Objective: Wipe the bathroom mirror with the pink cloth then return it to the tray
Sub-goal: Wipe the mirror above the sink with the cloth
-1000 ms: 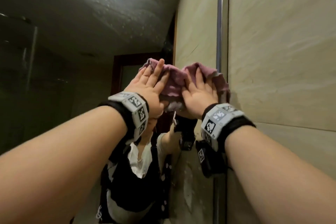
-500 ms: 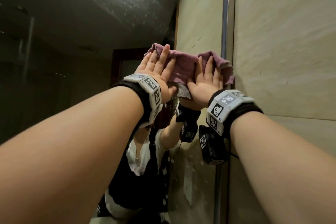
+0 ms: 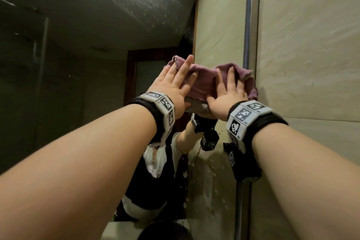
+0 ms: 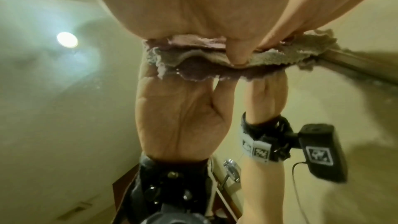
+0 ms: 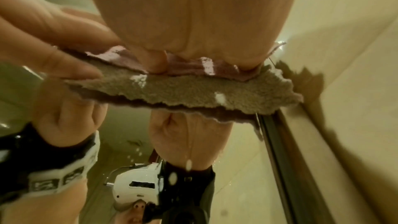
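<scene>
Because flat pressure wipes best, the straight, spread fingers of the left hand and right hand pin the pink cloth against the mirror, beside its metal edge strip.

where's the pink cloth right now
In the head view the pink cloth is spread flat on the mirror, pressed under both hands, its right end at the mirror's metal edge strip.
</scene>
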`<state>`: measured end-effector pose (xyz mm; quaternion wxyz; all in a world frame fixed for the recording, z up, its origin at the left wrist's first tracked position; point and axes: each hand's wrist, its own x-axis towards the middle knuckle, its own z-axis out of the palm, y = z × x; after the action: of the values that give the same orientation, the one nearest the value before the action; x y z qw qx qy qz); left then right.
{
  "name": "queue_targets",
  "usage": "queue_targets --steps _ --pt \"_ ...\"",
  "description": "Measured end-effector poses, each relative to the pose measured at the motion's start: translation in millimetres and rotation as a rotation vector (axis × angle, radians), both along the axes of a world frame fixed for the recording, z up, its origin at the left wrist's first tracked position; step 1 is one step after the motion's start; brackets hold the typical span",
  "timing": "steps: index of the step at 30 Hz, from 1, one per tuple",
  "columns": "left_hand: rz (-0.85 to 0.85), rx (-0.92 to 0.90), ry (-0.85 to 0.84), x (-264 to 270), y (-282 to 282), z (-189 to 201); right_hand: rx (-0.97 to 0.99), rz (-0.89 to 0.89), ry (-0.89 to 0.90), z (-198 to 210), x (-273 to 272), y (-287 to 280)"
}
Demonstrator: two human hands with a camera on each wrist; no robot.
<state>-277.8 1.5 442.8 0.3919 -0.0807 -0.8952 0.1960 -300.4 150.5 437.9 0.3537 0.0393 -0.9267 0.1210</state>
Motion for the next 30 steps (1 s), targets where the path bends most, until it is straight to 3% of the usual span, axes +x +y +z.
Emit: queue_targets --steps 4,11,15,19,27,30 --pt "-0.107 -0.03 0.045 11.0 -1.1 1.2 0.023 -0.02 -0.043 -2.3 6.6 2.5" --pt "0.004 -0.071 0.021 1.6 -7.3 1.6 0.128 -0.068 0.044 3.2 6.0 8.4" --pt "0.053 -0.077 -0.026 -0.8 -8.8 2.4 0.108 0.021 0.074 -2.5 -6.8 9.4" --pt "0.077 -0.05 -0.008 -4.8 -7.1 -14.1 0.074 0.03 0.082 -27.1 -15.0 6.4" --pt "0.079 0.019 -0.021 -10.8 7.7 -85.0 0.038 0.055 -0.011 -106.7 -13.5 3.8" --pt "0.075 0.001 0.024 -13.8 8.0 -86.9 0.038 0.051 -0.02 -104.9 -15.1 7.3"
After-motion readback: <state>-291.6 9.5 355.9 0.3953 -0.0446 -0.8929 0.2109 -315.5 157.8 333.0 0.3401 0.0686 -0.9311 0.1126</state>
